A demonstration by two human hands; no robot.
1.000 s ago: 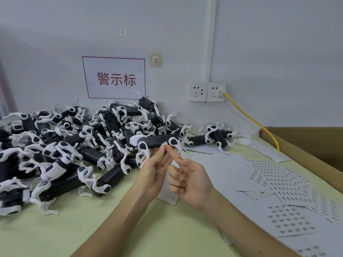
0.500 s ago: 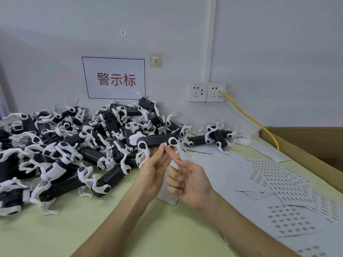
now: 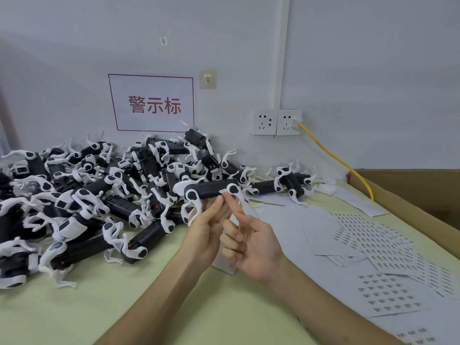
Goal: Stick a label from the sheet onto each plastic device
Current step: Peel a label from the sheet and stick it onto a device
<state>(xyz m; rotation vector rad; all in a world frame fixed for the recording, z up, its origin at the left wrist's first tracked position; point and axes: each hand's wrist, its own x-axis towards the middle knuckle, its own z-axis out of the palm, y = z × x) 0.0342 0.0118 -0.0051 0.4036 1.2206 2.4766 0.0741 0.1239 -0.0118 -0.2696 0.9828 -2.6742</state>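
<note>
The held device (image 3: 211,190) is a black bar with white round joints and white claw-like legs, lifted clear of the bench (image 3: 149,307) with its long axis running left to right, the right end tipped slightly up. A small white label (image 3: 222,191) sits on its near face close to the right-hand joint. The left hand (image 3: 206,232) is below the bar, its grip pinching the device from underneath with the fingertips at the lower edge near the label. The right hand (image 3: 251,245) is just right of it: its forefinger is stretched up and left so the tip touches the label, the other fingers curled in, holding nothing. So the label lies up and left of the right hand, and I judge a rub along the bar's length would seat it. Behind and to the left, a pile of devices (image 3: 87,195) lies against the wall. To the right, label sheets (image 3: 378,247) are spread flat on the bench, well apart from both hands.
</note>
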